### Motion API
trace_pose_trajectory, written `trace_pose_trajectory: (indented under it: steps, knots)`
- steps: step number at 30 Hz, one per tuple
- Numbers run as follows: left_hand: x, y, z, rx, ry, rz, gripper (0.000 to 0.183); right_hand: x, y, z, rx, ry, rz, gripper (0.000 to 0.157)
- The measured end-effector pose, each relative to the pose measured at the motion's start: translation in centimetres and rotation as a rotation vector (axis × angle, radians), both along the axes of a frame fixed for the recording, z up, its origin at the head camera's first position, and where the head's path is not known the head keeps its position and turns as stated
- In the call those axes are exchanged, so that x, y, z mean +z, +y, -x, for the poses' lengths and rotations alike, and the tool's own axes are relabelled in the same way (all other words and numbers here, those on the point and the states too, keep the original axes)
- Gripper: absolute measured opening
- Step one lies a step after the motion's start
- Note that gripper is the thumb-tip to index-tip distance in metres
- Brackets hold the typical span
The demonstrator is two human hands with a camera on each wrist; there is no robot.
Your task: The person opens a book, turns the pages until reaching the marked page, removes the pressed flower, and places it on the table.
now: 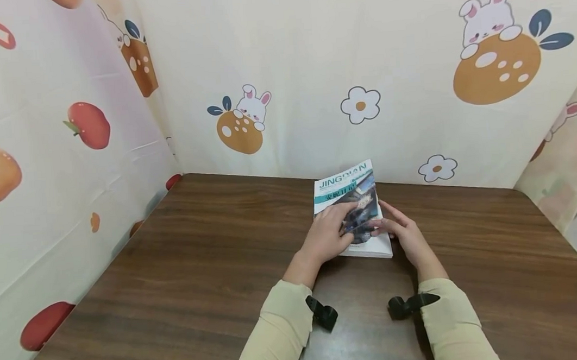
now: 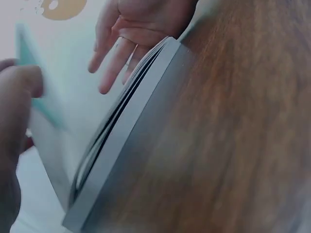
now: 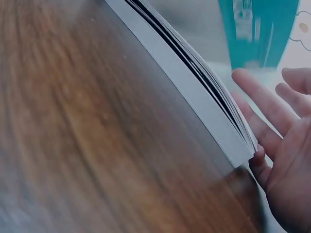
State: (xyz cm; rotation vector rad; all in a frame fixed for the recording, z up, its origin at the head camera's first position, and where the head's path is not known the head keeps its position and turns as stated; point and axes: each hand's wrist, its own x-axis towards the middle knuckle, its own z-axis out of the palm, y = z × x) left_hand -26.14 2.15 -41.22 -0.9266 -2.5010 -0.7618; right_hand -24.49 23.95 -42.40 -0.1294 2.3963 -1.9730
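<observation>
A paperback book with a white, teal and dark photo cover lies on the table near the back wall. My left hand rests on the left part of its cover, fingers extended. At the right edge is my right hand, fingers spread and fairly straight, fingertips at the cover's edge. The left wrist view shows the book's pages slightly parted above the lower block, with the left hand blurred at the side. In the right wrist view, the right hand touches the book's corner.
The brown wooden table spreads around the book. Behind it hangs a pale curtain printed with rabbits and flowers, and a similar patterned curtain borders the left. Black wrist cameras are strapped on both sleeves.
</observation>
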Motion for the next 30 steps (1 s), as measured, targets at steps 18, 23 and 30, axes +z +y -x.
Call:
trace_pose_trajectory:
  steps: [18, 23, 30]
  knots:
    - [1.0, -7.9, 1.4, 0.219, 0.100, -0.844, 0.034, -1.1, 0.0, 0.6, -0.035, 0.069, -0.175, 0.052]
    - [0.7, -10.5, 1.5, 0.294, -0.061, -0.896, 0.037, -1.0, 0.2, 0.7, -0.026, 0.041, -0.269, 0.051]
    - [0.5, -13.0, 1.7, 0.350, -0.279, -0.802, 0.020, -0.7, 0.3, 0.7, 0.027, -0.017, -0.422, 0.065]
